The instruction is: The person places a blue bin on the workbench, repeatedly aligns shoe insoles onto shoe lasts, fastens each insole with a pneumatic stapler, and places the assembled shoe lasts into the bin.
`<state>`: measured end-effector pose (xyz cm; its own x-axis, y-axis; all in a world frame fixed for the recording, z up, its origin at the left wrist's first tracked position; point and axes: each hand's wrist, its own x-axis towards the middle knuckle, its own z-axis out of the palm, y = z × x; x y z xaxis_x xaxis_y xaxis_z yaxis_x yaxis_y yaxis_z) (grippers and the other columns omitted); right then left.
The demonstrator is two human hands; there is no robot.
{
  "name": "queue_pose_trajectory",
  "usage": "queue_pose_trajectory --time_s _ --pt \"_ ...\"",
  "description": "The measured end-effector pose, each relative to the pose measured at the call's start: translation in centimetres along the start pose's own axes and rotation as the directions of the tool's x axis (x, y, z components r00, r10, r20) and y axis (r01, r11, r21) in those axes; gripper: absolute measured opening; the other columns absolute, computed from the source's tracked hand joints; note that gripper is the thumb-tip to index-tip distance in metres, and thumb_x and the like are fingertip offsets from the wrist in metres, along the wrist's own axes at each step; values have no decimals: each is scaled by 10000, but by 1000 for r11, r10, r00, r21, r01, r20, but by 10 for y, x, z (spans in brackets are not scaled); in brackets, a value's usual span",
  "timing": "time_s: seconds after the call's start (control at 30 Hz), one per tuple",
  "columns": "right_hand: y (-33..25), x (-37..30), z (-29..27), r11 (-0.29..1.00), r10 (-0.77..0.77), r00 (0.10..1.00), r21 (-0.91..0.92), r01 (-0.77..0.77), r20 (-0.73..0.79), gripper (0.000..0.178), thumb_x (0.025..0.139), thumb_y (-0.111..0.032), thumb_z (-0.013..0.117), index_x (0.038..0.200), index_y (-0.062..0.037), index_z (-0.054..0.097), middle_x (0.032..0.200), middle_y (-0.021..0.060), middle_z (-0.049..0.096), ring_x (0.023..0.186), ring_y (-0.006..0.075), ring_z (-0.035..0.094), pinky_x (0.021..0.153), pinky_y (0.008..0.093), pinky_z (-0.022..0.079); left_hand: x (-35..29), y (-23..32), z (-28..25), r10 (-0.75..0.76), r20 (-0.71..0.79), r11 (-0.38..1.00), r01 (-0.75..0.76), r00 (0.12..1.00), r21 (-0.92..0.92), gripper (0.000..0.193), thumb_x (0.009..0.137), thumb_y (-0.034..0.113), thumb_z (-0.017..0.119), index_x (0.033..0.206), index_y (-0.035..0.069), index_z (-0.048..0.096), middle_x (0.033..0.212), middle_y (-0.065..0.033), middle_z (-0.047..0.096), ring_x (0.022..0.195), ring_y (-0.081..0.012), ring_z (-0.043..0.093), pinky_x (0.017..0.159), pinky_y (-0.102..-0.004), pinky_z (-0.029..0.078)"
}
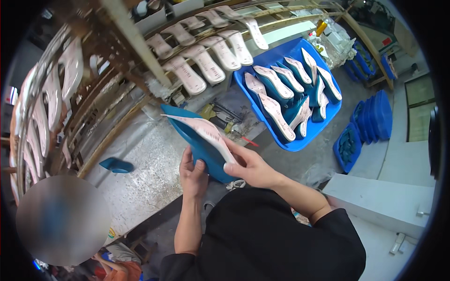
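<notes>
Both hands hold a teal shoe last [190,136] in front of my body, its pointed toe toward the far left. Along its sole lies a pale pink insole [206,131] with printed marks. My left hand [194,173] is closed round the last's side, thumb up against it. My right hand [251,164] grips the heel end, with the thumb pressing on the insole's narrow end and the fingers behind it. Another teal last [117,165] lies alone on the worn workbench [145,154] to the left.
A blue bin [293,146] with several insole-covered lasts stands ahead right. Wooden racks [112,122] with pink insoles [185,77] line the far and left sides. More blue bins [377,114] stand at right, above a white cabinet [375,201]. A person in orange [124,271] is at lower left.
</notes>
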<state>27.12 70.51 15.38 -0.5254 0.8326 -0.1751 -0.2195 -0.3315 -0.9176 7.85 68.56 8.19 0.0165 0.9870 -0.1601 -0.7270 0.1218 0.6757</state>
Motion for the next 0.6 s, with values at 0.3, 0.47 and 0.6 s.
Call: queue_pose_trajectory --time_s 0.3,0.47,0.6 --pt "-49 -77 -115 794 -329 929 -482 370 171 857 850 -284 811 1527 20 380 1243 219 595 1052 342 644 909 373 523 -17 -32 104 -66 84 881 18 994 473 795 899 245 782 1521 39 333 1422 -148 527 1311 -279 542 1072 -443 479" --pt "-39 -97 -142 641 -503 833 -546 539 231 882 771 -253 853 1512 -33 427 1275 212 583 1050 362 637 864 415 551 12 -12 236 147 264 980 -177 953 92 720 980 595 536 1440 53 419 1331 -254 543 1246 -388 554 1062 -532 465" --pt "-31 -98 -141 594 -537 812 -581 556 228 878 734 -238 872 1489 -58 460 1311 227 564 1061 387 635 839 429 565 9 -15 250 280 111 941 -296 954 166 352 1062 405 468 1165 69 481 1082 -180 588 1060 -327 595 986 -487 473"
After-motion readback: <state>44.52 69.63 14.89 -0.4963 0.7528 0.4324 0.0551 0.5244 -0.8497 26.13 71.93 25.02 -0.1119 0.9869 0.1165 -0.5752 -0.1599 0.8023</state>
